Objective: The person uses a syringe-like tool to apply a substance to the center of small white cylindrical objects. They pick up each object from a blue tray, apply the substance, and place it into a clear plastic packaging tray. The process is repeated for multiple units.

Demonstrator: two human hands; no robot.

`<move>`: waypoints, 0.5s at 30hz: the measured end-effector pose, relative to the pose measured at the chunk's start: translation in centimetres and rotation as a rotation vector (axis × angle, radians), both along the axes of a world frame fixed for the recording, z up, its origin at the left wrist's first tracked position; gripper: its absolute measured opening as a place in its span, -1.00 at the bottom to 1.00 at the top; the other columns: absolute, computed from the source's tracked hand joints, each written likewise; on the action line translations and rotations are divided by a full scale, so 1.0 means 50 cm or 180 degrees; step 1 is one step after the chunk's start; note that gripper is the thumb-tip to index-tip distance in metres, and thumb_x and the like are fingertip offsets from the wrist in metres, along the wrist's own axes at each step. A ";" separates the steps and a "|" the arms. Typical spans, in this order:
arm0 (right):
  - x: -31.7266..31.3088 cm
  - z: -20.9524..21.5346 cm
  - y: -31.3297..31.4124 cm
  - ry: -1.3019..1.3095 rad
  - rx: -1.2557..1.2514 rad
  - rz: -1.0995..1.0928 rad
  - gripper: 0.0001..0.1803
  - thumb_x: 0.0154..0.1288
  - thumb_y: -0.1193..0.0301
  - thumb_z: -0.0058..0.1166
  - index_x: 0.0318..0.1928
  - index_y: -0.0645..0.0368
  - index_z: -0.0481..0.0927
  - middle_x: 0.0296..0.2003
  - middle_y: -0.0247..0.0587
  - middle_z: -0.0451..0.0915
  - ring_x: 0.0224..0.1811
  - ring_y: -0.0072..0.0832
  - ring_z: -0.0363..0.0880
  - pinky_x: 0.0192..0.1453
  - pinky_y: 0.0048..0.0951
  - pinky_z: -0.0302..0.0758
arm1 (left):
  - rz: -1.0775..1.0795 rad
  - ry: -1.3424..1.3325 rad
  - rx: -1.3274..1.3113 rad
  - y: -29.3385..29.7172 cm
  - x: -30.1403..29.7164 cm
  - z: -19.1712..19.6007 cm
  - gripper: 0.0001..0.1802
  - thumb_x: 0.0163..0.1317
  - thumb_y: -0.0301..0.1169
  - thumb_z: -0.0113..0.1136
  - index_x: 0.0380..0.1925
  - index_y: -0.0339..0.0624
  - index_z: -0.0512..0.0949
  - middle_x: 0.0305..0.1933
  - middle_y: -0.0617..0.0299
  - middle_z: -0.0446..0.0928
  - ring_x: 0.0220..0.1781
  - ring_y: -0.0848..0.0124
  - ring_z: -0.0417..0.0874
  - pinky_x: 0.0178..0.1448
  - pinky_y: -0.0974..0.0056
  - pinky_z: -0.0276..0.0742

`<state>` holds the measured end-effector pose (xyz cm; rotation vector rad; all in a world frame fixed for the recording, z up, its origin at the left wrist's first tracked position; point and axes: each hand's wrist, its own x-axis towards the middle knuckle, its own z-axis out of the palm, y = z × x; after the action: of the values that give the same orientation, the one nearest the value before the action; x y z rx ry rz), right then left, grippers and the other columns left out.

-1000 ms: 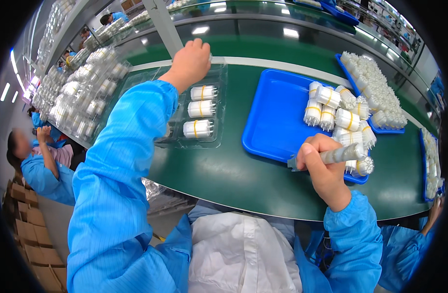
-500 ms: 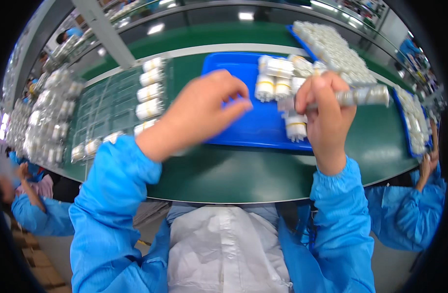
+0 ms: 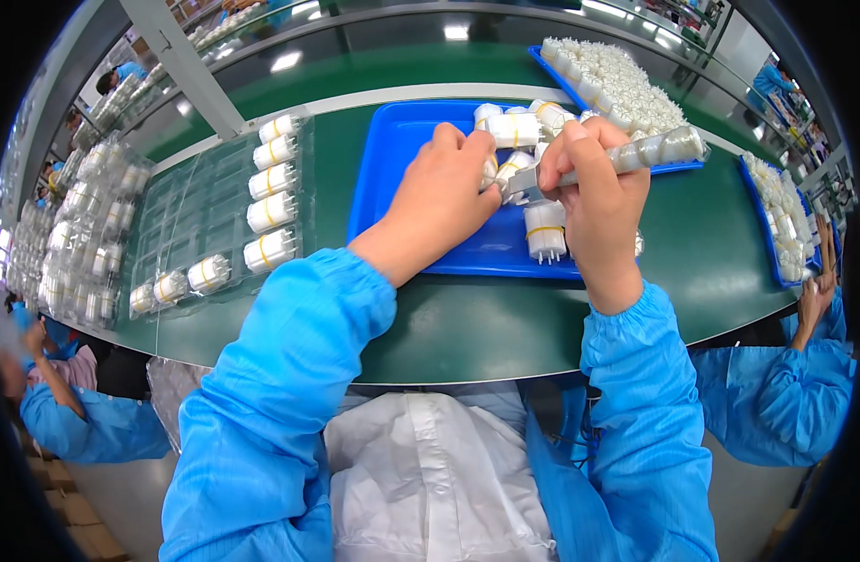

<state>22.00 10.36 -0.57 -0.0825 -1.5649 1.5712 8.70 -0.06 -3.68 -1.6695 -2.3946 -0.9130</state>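
In the blue tray (image 3: 392, 140) lie several white cylindrical parts (image 3: 545, 228), with yellow bands and thin pins at their ends. My left hand (image 3: 441, 201) reaches into the tray, thumb and fingers closed around a white cylindrical part (image 3: 489, 170) that they mostly hide. My right hand (image 3: 599, 192) is closed around a hand tool with a thick tape-wrapped handle (image 3: 657, 150) and a flat metal front end. That metal end points left, close beside my left fingertips and the parts there. The exact kind of tool cannot be made out.
On the left, a clear plastic blister tray (image 3: 200, 201) holds white parts along its right and near sides. Stacked filled blister trays (image 3: 83, 225) stand farther left. Another blue tray full of parts (image 3: 617, 84) is at the back right. Co-workers' sleeves (image 3: 786, 403) show at both sides.
My left hand has moved right and down to the parts in the tray, and its fingers have closed. My right hand, still holding the tool, has shifted slightly left.
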 end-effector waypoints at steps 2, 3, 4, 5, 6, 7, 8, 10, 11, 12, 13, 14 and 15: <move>0.002 0.001 -0.011 -0.0096 0.0007 0.0113 -0.67 0.45 0.39 0.05 -0.53 0.18 0.46 -0.59 -0.32 0.54 -0.55 -0.65 0.44 -0.46 -0.55 0.38 | -0.0150 0.0125 0.0342 -0.056 -0.005 0.020 -0.54 0.08 -0.46 0.36 0.02 -0.20 0.50 -0.03 -0.01 0.49 -0.06 0.00 0.60 -0.01 0.11 0.57; 0.005 0.002 -0.019 -0.0142 0.0005 0.0163 -0.67 0.44 0.39 0.06 -0.53 0.18 0.46 -0.59 -0.32 0.54 -0.55 -0.65 0.44 -0.45 -0.54 0.38 | -0.0233 0.0189 0.0506 -0.089 -0.002 0.033 -0.57 0.06 -0.48 0.35 -0.02 -0.21 0.51 -0.05 0.01 0.50 -0.09 0.02 0.60 -0.03 0.12 0.57; 0.009 -0.001 -0.027 -0.0208 0.0028 0.0187 -0.67 0.43 0.40 0.07 -0.53 0.18 0.46 -0.59 -0.33 0.53 -0.55 -0.65 0.45 -0.45 -0.53 0.39 | -0.0293 -0.0049 0.0513 -0.117 0.010 0.047 -0.58 0.05 -0.49 0.35 -0.04 -0.22 0.52 -0.07 0.04 0.50 -0.10 0.05 0.60 -0.04 0.14 0.56; 0.013 -0.001 -0.038 -0.0266 0.0048 0.0229 -0.68 0.43 0.41 0.08 -0.53 0.18 0.46 -0.59 -0.33 0.53 -0.55 -0.65 0.45 -0.45 -0.53 0.40 | -0.0334 -0.0280 0.0516 -0.149 0.028 0.065 -0.59 0.03 -0.50 0.35 -0.06 -0.22 0.53 -0.08 0.06 0.50 -0.12 0.07 0.60 -0.05 0.15 0.56; 0.013 -0.004 -0.048 -0.0340 0.0064 0.0300 -0.68 0.42 0.42 0.09 -0.54 0.18 0.46 -0.59 -0.33 0.53 -0.55 -0.65 0.45 -0.44 -0.52 0.41 | -0.0345 -0.0525 0.0517 -0.176 0.040 0.067 -0.60 0.02 -0.51 0.35 -0.08 -0.23 0.54 -0.10 0.08 0.51 -0.14 0.09 0.60 -0.07 0.16 0.55; 0.016 -0.003 -0.058 -0.0383 0.0021 0.0449 -0.69 0.41 0.43 0.09 -0.54 0.18 0.46 -0.59 -0.34 0.53 -0.54 -0.65 0.46 -0.44 -0.52 0.41 | -0.0477 -0.0441 0.0385 -0.193 0.045 0.057 -0.60 0.01 -0.51 0.36 -0.08 -0.23 0.54 -0.11 0.09 0.51 -0.14 0.11 0.60 -0.08 0.18 0.55; 0.019 0.000 -0.071 -0.0422 -0.0019 0.0620 -0.69 0.41 0.44 0.09 -0.54 0.18 0.46 -0.59 -0.34 0.53 -0.54 -0.65 0.46 -0.43 -0.52 0.42 | -0.0589 -0.0355 0.0257 -0.215 0.051 0.049 -0.59 0.00 -0.51 0.37 -0.09 -0.23 0.55 -0.13 0.09 0.52 -0.14 0.13 0.60 -0.09 0.19 0.55; 0.017 -0.007 -0.088 -0.0523 -0.0038 0.0895 -0.70 0.41 0.46 0.09 -0.54 0.17 0.46 -0.59 -0.35 0.53 -0.53 -0.66 0.46 -0.43 -0.52 0.41 | -0.0691 -0.0546 0.0262 -0.236 0.067 0.027 -0.57 -0.04 -0.51 0.39 -0.09 -0.23 0.55 -0.15 0.09 0.52 -0.15 0.16 0.60 -0.13 0.19 0.55; 0.016 -0.012 -0.090 -0.0568 0.0062 0.0901 -0.70 0.41 0.46 0.09 -0.53 0.17 0.46 -0.59 -0.34 0.53 -0.53 -0.66 0.46 -0.43 -0.52 0.40 | -0.0690 -0.0537 0.0373 -0.234 0.070 0.019 -0.57 -0.04 -0.50 0.40 -0.10 -0.24 0.55 -0.14 0.08 0.52 -0.15 0.15 0.59 -0.12 0.18 0.55; 0.015 -0.018 -0.092 -0.0612 0.0162 0.0905 -0.69 0.42 0.46 0.08 -0.53 0.17 0.46 -0.59 -0.34 0.52 -0.53 -0.65 0.46 -0.44 -0.52 0.40 | -0.0691 -0.0527 0.0484 -0.233 0.072 0.013 -0.58 -0.04 -0.49 0.40 -0.11 -0.24 0.55 -0.14 0.08 0.52 -0.15 0.14 0.59 -0.12 0.18 0.55; 0.014 -0.023 -0.095 -0.0657 0.0262 0.0908 -0.69 0.42 0.45 0.08 -0.53 0.17 0.46 -0.59 -0.34 0.52 -0.53 -0.65 0.46 -0.44 -0.52 0.39 | -0.0693 -0.0517 0.0594 -0.233 0.073 0.008 -0.58 -0.04 -0.48 0.40 -0.12 -0.25 0.55 -0.14 0.07 0.51 -0.15 0.12 0.59 -0.11 0.17 0.55; 0.011 -0.027 -0.095 -0.0595 0.0271 0.0912 -0.69 0.43 0.45 0.08 -0.53 0.16 0.45 -0.59 -0.35 0.52 -0.53 -0.66 0.44 -0.45 -0.52 0.37 | -0.0698 -0.0454 0.0543 -0.238 0.071 0.009 -0.57 -0.03 -0.47 0.41 -0.10 -0.25 0.55 -0.13 0.07 0.51 -0.15 0.11 0.59 -0.11 0.16 0.54; 0.012 -0.025 -0.094 -0.0556 0.0120 0.0977 -0.68 0.43 0.45 0.08 -0.53 0.16 0.45 -0.59 -0.35 0.52 -0.54 -0.66 0.43 -0.45 -0.52 0.37 | -0.0703 -0.0391 0.0491 -0.245 0.068 0.013 -0.56 -0.03 -0.46 0.42 -0.09 -0.26 0.54 -0.12 0.07 0.50 -0.16 0.10 0.58 -0.11 0.15 0.54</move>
<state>22.62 5.64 -1.81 0.0453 -1.8092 1.8096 12.10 -12.30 -3.01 -1.8948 -2.1750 -1.2331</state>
